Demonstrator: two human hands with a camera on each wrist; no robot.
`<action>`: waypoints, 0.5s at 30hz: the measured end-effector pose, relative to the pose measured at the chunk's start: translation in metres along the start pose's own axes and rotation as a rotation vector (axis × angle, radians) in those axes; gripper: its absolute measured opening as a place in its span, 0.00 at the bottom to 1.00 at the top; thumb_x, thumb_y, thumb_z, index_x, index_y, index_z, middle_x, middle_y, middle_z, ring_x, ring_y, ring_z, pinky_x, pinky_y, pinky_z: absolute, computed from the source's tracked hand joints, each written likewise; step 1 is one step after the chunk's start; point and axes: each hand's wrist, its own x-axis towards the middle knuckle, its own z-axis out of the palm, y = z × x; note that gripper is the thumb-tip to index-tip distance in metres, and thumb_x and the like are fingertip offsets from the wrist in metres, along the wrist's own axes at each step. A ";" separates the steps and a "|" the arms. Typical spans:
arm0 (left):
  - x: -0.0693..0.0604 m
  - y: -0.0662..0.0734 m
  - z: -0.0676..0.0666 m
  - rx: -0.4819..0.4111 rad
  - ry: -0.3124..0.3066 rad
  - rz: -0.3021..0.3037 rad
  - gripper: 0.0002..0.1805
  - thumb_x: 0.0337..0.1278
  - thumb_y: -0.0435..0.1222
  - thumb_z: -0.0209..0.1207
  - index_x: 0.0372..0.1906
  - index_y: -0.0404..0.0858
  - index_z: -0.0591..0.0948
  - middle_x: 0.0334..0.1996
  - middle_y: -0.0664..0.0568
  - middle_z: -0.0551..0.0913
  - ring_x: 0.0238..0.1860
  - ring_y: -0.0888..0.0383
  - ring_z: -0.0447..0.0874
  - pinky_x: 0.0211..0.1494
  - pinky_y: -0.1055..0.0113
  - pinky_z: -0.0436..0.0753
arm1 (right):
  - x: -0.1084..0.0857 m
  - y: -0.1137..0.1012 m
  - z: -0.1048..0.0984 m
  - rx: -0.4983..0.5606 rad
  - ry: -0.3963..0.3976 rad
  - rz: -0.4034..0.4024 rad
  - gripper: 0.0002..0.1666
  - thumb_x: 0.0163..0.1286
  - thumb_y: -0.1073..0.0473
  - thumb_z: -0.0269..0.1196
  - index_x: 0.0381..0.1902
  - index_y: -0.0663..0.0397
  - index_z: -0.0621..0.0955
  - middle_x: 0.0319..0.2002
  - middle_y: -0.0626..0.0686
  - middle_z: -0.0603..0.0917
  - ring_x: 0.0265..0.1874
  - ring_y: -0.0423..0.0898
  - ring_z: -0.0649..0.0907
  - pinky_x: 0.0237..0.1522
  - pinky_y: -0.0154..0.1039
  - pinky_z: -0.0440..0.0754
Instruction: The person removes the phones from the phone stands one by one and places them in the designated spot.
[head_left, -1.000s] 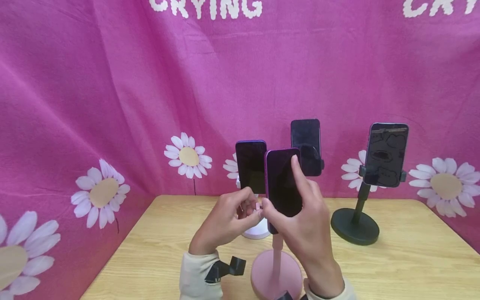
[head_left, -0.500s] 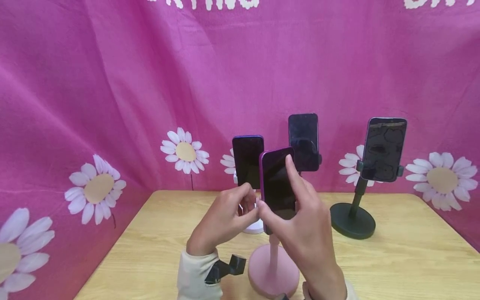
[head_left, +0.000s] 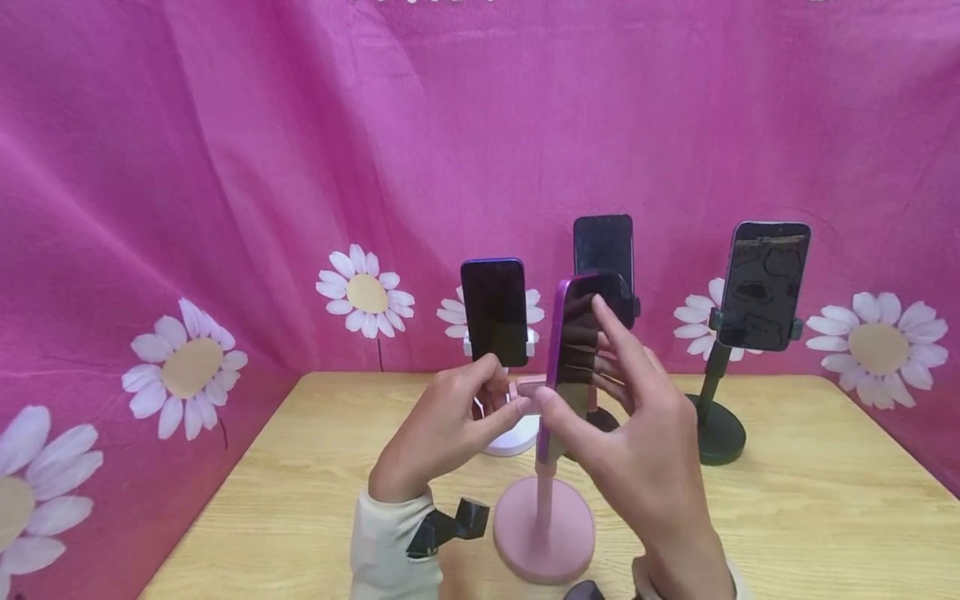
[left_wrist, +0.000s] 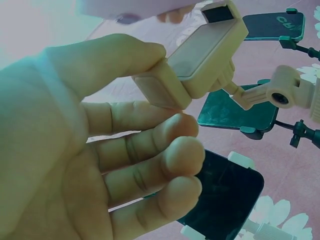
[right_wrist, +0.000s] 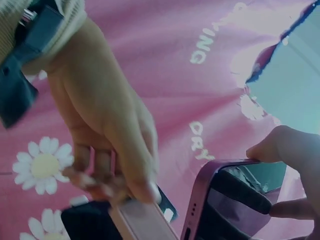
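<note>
My right hand [head_left: 645, 433] grips a magenta-edged phone [head_left: 573, 358] between thumb and fingers, tilted so its edge faces left. My left hand [head_left: 442, 433] pinches the end of the pink holder clamp [head_left: 528, 387] between thumb and index finger. The left wrist view shows the clamp's face [left_wrist: 197, 52] bare, with the phone [left_wrist: 130, 7] apart from it. Below the clamp stands the pink stand's round base [head_left: 543, 529]. In the right wrist view, the phone [right_wrist: 205, 205] is beside the clamp [right_wrist: 142, 220].
A phone [head_left: 495, 312] on a white stand is behind my left hand. Another phone [head_left: 603, 242] stands behind the held one. A black stand [head_left: 722, 433] with a phone [head_left: 765, 283] is at the right on the wooden table [head_left: 285, 475]. Pink flowered cloth [head_left: 450, 150] hangs behind.
My right hand has moved the phone rightward and turned it, and the pink clamp now shows between the hands. The left hand keeps its pinch. The head view has tilted down slightly.
</note>
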 end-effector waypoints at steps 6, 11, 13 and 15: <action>0.000 0.001 -0.001 -0.016 -0.004 -0.017 0.10 0.57 0.40 0.65 0.36 0.44 0.75 0.25 0.60 0.77 0.27 0.64 0.77 0.32 0.68 0.80 | 0.005 0.006 -0.020 -0.054 0.055 0.065 0.50 0.52 0.58 0.76 0.69 0.27 0.66 0.54 0.48 0.78 0.51 0.43 0.81 0.51 0.24 0.75; 0.000 0.001 -0.001 -0.018 -0.015 -0.022 0.09 0.58 0.40 0.65 0.36 0.44 0.75 0.25 0.60 0.78 0.27 0.64 0.77 0.33 0.69 0.80 | 0.010 0.023 -0.042 -0.254 0.065 0.124 0.52 0.52 0.50 0.75 0.72 0.28 0.62 0.50 0.54 0.80 0.47 0.52 0.83 0.49 0.37 0.80; 0.000 0.001 -0.001 -0.018 -0.017 -0.021 0.09 0.58 0.40 0.65 0.36 0.44 0.75 0.25 0.60 0.78 0.27 0.64 0.77 0.33 0.69 0.80 | 0.012 0.034 -0.051 -0.325 0.039 0.124 0.54 0.52 0.48 0.75 0.73 0.30 0.60 0.47 0.58 0.81 0.43 0.57 0.84 0.46 0.49 0.82; 0.001 0.002 -0.002 -0.015 -0.017 -0.019 0.09 0.57 0.40 0.65 0.36 0.44 0.75 0.25 0.60 0.78 0.28 0.64 0.77 0.33 0.68 0.80 | 0.014 0.047 -0.059 -0.391 -0.003 0.106 0.57 0.51 0.47 0.75 0.75 0.32 0.57 0.44 0.61 0.80 0.39 0.60 0.84 0.39 0.56 0.81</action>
